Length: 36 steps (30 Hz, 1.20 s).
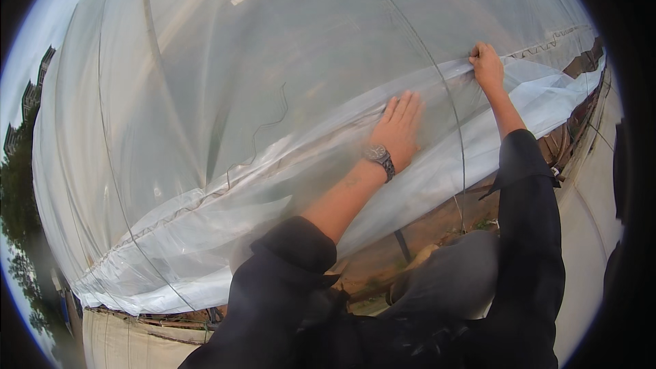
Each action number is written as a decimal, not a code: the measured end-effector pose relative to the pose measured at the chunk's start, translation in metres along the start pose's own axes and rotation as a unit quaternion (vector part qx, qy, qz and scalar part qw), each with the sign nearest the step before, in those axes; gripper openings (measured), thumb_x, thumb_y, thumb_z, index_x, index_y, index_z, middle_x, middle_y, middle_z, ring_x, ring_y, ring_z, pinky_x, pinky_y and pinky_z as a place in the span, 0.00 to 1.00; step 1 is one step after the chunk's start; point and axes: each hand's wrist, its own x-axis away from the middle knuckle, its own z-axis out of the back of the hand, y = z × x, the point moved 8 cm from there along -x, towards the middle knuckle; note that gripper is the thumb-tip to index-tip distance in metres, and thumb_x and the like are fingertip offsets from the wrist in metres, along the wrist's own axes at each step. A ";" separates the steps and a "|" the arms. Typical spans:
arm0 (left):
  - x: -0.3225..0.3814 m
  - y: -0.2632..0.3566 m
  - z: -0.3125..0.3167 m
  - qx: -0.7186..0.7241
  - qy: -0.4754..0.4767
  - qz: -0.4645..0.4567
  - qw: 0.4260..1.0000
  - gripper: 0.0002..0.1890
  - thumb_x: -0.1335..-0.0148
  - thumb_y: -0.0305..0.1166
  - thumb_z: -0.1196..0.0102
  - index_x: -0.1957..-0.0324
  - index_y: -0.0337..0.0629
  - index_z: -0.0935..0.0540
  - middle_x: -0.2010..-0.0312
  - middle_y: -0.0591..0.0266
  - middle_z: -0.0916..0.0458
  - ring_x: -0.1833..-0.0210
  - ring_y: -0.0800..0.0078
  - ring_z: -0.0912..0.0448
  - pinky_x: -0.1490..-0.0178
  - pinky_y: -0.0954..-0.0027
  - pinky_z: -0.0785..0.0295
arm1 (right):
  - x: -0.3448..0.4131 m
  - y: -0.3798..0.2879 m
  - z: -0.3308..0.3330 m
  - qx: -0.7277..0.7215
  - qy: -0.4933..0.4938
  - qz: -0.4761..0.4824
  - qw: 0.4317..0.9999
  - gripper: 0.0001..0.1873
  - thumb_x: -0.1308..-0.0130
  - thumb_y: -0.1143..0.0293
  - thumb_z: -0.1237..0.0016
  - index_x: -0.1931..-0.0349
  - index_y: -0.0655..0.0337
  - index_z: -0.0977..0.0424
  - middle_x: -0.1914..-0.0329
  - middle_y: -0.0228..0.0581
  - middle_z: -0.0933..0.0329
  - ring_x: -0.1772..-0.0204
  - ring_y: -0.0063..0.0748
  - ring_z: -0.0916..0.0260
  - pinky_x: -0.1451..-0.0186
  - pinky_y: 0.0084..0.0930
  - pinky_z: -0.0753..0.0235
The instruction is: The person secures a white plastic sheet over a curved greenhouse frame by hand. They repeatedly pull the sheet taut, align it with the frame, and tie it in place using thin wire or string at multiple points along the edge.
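Clear plastic greenhouse film [318, 25] spreads over the curved frame before me. My left hand [397, 130], with a wristwatch [378, 155] above it, lies flat against the film below a long crease, fingers extended and holding nothing. Farther right and higher, my right hand [484, 64] has its fingers closed at the crease, where a zigzag wiggle wire [535, 48] meets it; the fingers hide exactly what they pinch. Left of my hands, another wiggle wire [179, 212] sits along the crease. Its loose end [269, 124] sticks up over the film.
A thin rope [455, 113] crosses the film between my hands. The film's loose lower skirt [405, 210] hangs over a gap showing soil [430, 225]. Pale sheeting [589, 225] lies at right and lower left. Trees [20, 189] stand at far left.
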 end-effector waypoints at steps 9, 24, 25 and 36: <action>-0.024 0.002 -0.012 -0.015 0.046 0.013 0.999 0.47 0.39 0.40 0.39 0.24 0.32 0.46 0.21 0.44 0.50 0.17 0.54 0.55 0.16 0.55 0.60 | -0.024 0.009 -0.020 -0.143 -0.166 0.061 0.974 0.13 0.45 0.65 0.37 0.61 0.60 0.18 0.60 0.46 0.19 0.54 0.46 0.21 0.51 0.37 0.25; -0.057 -0.002 -0.007 0.010 -0.009 0.014 1.000 0.51 0.40 0.48 0.36 0.22 0.39 0.49 0.20 0.49 0.50 0.18 0.56 0.51 0.18 0.56 0.56 | 0.021 -0.049 -0.003 0.007 0.076 0.064 0.995 0.12 0.42 0.62 0.40 0.72 0.60 0.25 0.65 0.41 0.21 0.54 0.49 0.23 0.54 0.46 0.29; -0.056 -0.003 -0.010 0.005 -0.021 0.020 1.000 0.52 0.40 0.49 0.36 0.22 0.40 0.49 0.20 0.50 0.50 0.18 0.56 0.51 0.18 0.56 0.56 | 0.026 -0.055 -0.002 0.005 0.078 0.072 0.994 0.12 0.41 0.61 0.40 0.70 0.59 0.24 0.65 0.40 0.20 0.54 0.48 0.23 0.53 0.46 0.30; -0.024 -0.008 0.017 0.081 0.070 0.003 0.994 0.45 0.41 0.40 0.35 0.26 0.31 0.41 0.23 0.41 0.46 0.18 0.51 0.51 0.18 0.50 0.55 | 0.028 -0.065 -0.037 -0.058 -0.062 0.064 0.994 0.13 0.34 0.57 0.44 0.59 0.56 0.24 0.65 0.40 0.19 0.56 0.45 0.23 0.50 0.41 0.31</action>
